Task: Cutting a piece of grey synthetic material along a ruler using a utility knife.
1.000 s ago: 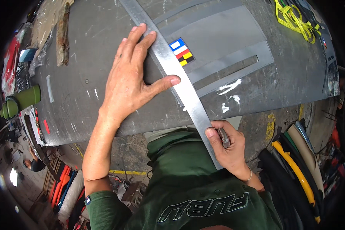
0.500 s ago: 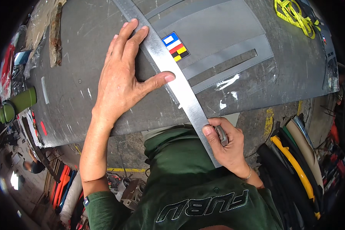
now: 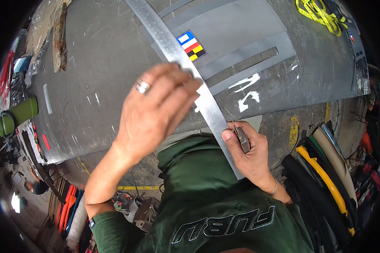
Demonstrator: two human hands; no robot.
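Note:
A long steel ruler (image 3: 213,113) lies slantwise across a grey sheet panel (image 3: 236,25) and sticks out past the table's near edge. My right hand (image 3: 252,154) grips its near end under the thumb and also keeps a small grey metal tool (image 3: 242,139), shaped like a cutter handle, in the curled fingers. Over the ruler's middle is my left hand (image 3: 152,109), fingers bent and drawn together, slightly blurred. Its thumb and whatever the fingertips hold are hidden. A colourful flag patch (image 3: 191,45) sits on the panel beside the ruler. Near it, the panel has a long slot (image 3: 245,65).
The dark worktable (image 3: 93,122) has white scuffs. A yellow tape measure (image 3: 321,17) lies at the far right, a wooden stick (image 3: 60,38) at the far left. A green cylinder (image 3: 23,111) is at the left edge. Material rolls (image 3: 325,175) stand lower right.
My left hand has lifted off the ruler, where it lay spread, and moved nearer with its fingers now bent together. My right hand still grips the ruler's end and the tool.

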